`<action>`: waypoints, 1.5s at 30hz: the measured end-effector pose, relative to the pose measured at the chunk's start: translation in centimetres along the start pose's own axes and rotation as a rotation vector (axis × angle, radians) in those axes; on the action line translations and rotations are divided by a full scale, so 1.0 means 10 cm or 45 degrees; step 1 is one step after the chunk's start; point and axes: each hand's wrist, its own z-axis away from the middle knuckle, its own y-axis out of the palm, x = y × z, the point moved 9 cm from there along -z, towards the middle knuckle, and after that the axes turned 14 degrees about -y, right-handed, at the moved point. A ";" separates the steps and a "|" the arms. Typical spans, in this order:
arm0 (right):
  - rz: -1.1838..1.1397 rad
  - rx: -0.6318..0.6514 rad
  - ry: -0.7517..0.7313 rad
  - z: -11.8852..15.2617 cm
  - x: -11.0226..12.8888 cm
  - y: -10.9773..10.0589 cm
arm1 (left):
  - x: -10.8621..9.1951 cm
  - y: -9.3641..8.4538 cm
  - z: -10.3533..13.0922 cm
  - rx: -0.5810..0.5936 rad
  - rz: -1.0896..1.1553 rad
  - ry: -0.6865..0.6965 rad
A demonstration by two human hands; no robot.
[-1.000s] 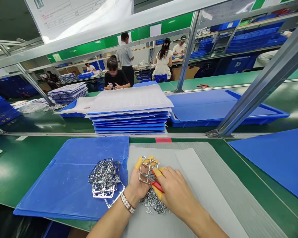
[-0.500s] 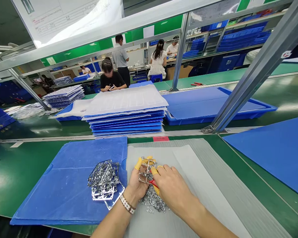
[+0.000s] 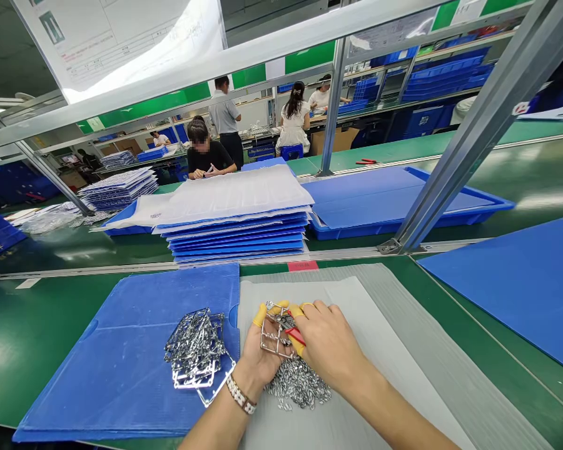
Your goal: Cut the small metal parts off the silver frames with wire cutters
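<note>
My left hand grips a silvery sprue frame, a small chrome rectangle with parts inside, between thumb and fingers. In my right hand are red-handled nippers, closed in by the fingers, with their jaws at the frame's inner parts. Yellow finger cots cover several fingertips of both hands. Below the hands lies a pile of small chrome pieces on a pale grey sheet. Left of them, a heap of similar chrome frames rests on a blue corrugated plastic sheet.
Behind the work area stands a stack of blue and white sheets, beside a blue tray. A metal post rises at the right. Another blue sheet lies on the green bench. Several people work farther back.
The sprue frame has turned in my left hand and shows more of its face. My right hand and the nippers have shifted slightly right. The view has tilted a little.
</note>
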 end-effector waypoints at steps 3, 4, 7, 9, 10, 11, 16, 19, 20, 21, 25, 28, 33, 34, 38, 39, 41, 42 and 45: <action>0.005 0.010 0.003 -0.02 0.01 0.00 | 0.00 -0.04 -0.01 -0.023 -0.013 0.001; 0.012 0.013 -0.001 -0.03 0.02 0.00 | 0.00 -0.05 -0.01 -0.030 -0.018 0.005; 0.037 0.030 -0.013 -0.04 0.04 0.00 | -0.01 -0.04 0.00 -0.043 -0.030 0.022; 0.062 0.042 -0.025 -0.05 0.05 0.01 | -0.01 -0.04 0.01 -0.053 -0.034 0.029; 0.075 0.047 -0.032 -0.05 0.06 0.02 | -0.01 -0.04 0.02 -0.060 -0.036 0.029; 0.087 0.052 -0.041 -0.06 0.07 0.02 | -0.01 -0.04 0.02 -0.071 -0.039 0.030; 0.090 0.049 -0.020 0.02 -0.02 -0.01 | -0.05 -0.04 0.04 -0.067 -0.039 0.048; 0.066 0.041 0.052 0.13 -0.16 0.00 | -0.06 0.00 0.05 -0.017 -0.033 0.024; 0.062 0.047 0.071 0.17 -0.20 0.02 | -0.05 0.01 0.05 -0.010 -0.041 0.011; 0.060 0.056 0.085 0.20 -0.22 0.04 | -0.05 0.01 0.05 -0.007 -0.050 -0.001; 0.017 0.083 0.078 0.24 -0.23 0.14 | -0.04 0.01 0.05 -0.005 -0.047 -0.003; -0.003 0.087 0.073 0.21 -0.20 0.17 | -0.03 -0.01 0.05 -0.035 -0.045 0.000; -0.019 0.137 0.072 0.17 -0.19 0.20 | -0.04 0.00 0.05 -0.047 -0.054 0.002; -0.021 0.140 0.067 0.17 -0.18 0.20 | -0.04 0.00 0.05 -0.048 -0.053 0.004; -0.010 0.166 0.064 0.16 -0.16 0.20 | -0.03 -0.04 0.05 -0.073 -0.073 0.006; -0.006 0.179 0.062 0.15 -0.16 0.21 | -0.03 -0.04 0.05 -0.078 -0.081 0.005; 0.001 0.205 0.052 0.15 -0.14 0.23 | -0.02 -0.04 0.05 -0.081 -0.093 -0.002; 0.005 0.217 0.046 0.14 -0.14 0.24 | -0.01 -0.04 0.04 -0.081 -0.098 -0.006; 0.025 0.234 0.044 0.15 -0.14 0.23 | -0.02 -0.03 0.04 -0.075 -0.096 -0.013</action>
